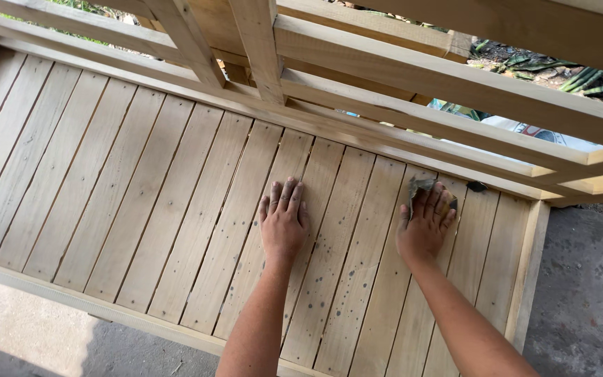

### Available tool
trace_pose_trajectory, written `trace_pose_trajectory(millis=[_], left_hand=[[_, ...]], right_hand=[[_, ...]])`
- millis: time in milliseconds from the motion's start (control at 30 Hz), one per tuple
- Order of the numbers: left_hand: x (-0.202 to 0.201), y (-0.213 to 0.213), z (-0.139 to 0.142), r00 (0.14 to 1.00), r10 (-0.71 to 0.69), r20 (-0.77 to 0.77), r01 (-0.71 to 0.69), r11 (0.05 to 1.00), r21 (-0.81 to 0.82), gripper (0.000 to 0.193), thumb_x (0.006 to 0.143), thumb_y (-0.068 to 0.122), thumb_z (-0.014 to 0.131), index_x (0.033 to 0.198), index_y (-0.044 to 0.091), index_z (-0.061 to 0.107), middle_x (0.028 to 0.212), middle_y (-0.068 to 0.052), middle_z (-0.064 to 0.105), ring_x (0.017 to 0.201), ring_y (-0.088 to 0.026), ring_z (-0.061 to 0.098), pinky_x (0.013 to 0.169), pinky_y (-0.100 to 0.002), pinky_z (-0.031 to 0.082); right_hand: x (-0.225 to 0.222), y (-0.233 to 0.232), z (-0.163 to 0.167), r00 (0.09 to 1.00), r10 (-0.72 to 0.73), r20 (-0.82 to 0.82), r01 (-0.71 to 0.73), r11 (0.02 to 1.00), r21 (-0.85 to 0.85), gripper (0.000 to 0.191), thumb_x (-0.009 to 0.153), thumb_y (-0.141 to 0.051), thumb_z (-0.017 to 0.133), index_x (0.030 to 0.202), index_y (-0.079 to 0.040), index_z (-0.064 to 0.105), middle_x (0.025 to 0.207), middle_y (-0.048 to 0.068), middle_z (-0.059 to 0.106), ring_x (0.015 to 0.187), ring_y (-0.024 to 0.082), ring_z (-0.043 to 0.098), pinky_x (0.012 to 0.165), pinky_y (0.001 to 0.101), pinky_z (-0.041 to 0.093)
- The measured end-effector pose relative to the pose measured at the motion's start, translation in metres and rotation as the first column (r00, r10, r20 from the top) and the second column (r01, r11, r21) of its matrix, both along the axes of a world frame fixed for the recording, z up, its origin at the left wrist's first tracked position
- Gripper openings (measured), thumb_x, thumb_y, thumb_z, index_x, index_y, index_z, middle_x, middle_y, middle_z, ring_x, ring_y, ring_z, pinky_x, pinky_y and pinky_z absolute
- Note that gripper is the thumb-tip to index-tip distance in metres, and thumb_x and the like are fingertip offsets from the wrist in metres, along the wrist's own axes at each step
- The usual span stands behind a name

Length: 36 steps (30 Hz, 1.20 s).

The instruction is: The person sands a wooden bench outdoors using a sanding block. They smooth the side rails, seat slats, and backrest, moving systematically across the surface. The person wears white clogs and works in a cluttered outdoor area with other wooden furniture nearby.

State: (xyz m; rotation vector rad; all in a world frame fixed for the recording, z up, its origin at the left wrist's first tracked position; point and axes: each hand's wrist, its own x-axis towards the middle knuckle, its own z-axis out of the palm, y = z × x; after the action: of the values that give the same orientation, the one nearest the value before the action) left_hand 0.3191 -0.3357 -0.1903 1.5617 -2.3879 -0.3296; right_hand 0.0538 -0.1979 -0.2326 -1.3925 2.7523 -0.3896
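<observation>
Fingers: left hand (283,223) lies flat with fingers (285,197) straight and together, gripping nothing; right hand (425,225) has fingers (435,204) spread and pressed down on a piece of sandpaper (420,187).
Slatted seat: pale wooden slats (141,202) run under both palms, their long axis heading away from the fingertips toward the backrest.
Backrest rails: wooden rails (413,77) cross beyond the fingertips, at right angles to the slats.
Sandpaper: grey sheet trapped under the right fingers, its upper edge poking out past the fingertips; the right hand is on it, the left hand sits well apart to the side.
Dark spot: small dark mark (477,186) just beyond the right fingertips; I cannot tell what it is.
</observation>
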Motion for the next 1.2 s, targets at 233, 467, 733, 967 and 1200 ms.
trace_pose_trajectory(millis=[233, 467, 733, 967, 1200], left_hand=[[0.002, 0.0, -0.003, 1.0, 0.008, -0.01, -0.008, 1.0, 0.0, 0.046, 0.105, 0.033, 0.043, 0.149, 0.024, 0.054, 0.16, 0.003, 0.045, 0.151, -0.025, 0.037, 0.123, -0.047, 0.025], [0.001, -0.001, 0.0, 1.0, 0.02, -0.009, -0.02, 1.0, 0.0, 0.046, 0.106, 0.035, 0.042, 0.148, 0.023, 0.055, 0.16, 0.003, 0.046, 0.15, -0.024, 0.038, 0.123, -0.047, 0.024], [0.001, -0.002, 0.004, 1.0, 0.019, 0.002, -0.019, 0.999, 0.037, 0.046, 0.105, 0.035, 0.042, 0.148, 0.022, 0.055, 0.159, 0.002, 0.045, 0.15, -0.024, 0.036, 0.123, -0.047, 0.022], [0.001, -0.004, 0.009, 0.999, 0.028, -0.029, -0.026, 0.998, 0.051, 0.046, 0.104, 0.034, 0.043, 0.147, 0.022, 0.055, 0.159, 0.002, 0.046, 0.15, -0.024, 0.036, 0.123, -0.047, 0.022], [0.004, 0.002, -0.006, 0.996, -0.011, -0.087, 0.012, 1.0, 0.003, 0.047, 0.103, 0.032, 0.046, 0.147, 0.018, 0.056, 0.159, 0.0, 0.047, 0.15, -0.026, 0.037, 0.121, -0.048, 0.024]], right_hand=[[-0.013, -0.062, -0.035, 0.609, -0.455, 0.65, 0.773, 0.527, -0.354, 0.063, 0.116, -0.043, 0.035, 0.161, 0.001, 0.031, 0.169, 0.02, 0.031, 0.155, 0.034, 0.035, 0.13, 0.0445, 0.024], [0.014, -0.159, -0.016, 0.627, -0.751, 0.207, 0.778, 0.594, -0.204, 0.062, 0.11, -0.035, 0.033, 0.154, 0.008, 0.024, 0.162, 0.029, 0.021, 0.147, 0.046, 0.023, 0.113, 0.0554, 0.017], [0.078, -0.139, -0.022, 0.982, -0.156, 0.108, 0.175, 0.964, -0.202, 0.059, 0.114, -0.035, 0.037, 0.148, 0.013, 0.04, 0.164, 0.036, 0.028, 0.154, 0.048, 0.024, 0.125, 0.05, 0.023], [0.078, -0.131, -0.009, 0.988, 0.15, 0.045, -0.144, 0.984, -0.103, 0.059, 0.111, -0.038, 0.034, 0.143, 0.009, 0.053, 0.155, 0.032, 0.04, 0.151, 0.046, 0.026, 0.125, 0.053, 0.017], [0.075, -0.155, 0.0, 0.84, 0.535, -0.095, -0.522, 0.843, 0.133, 0.061, 0.106, -0.052, 0.03, 0.155, -0.018, 0.044, 0.158, 0.004, 0.045, 0.156, 0.025, 0.02, 0.124, 0.0598, 0.005]])
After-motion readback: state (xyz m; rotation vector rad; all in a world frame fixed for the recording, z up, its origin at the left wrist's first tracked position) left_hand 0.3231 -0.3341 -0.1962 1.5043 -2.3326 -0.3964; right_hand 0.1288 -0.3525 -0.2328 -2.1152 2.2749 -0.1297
